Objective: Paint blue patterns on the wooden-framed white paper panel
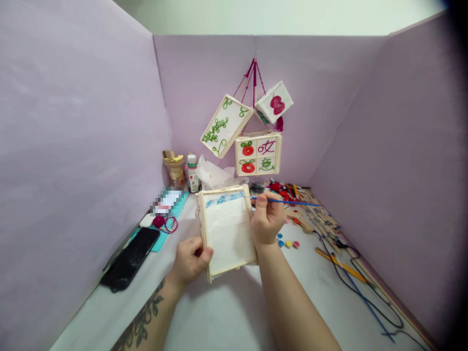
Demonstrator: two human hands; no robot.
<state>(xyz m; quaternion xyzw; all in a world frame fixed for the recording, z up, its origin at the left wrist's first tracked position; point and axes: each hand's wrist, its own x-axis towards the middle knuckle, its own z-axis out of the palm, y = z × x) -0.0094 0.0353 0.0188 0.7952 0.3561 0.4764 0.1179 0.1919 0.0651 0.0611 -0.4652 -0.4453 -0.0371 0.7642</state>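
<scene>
My left hand (192,261) grips the lower left edge of a wood-framed box lantern (230,234), thumb on its front. The lantern's white face is tilted toward me, with a band of blue paint (224,199) across the top. Closed around a thin blue paintbrush (292,201), my right hand (268,218) is at the lantern's upper right edge. The brush tip points left, near the right end of the blue band; whether it touches the face I cannot tell. Small paint pots (288,243) in blue, yellow and pink stand on the table to the right.
Decorated lanterns (259,155) hang on the back wall. At left lie a black phone (131,258) and magenta yarn (159,222); a bottle (192,174) and a cup (175,170) stand behind. Right of my arm are a black cable (360,285), a yellow utility knife (341,264) and several sticks.
</scene>
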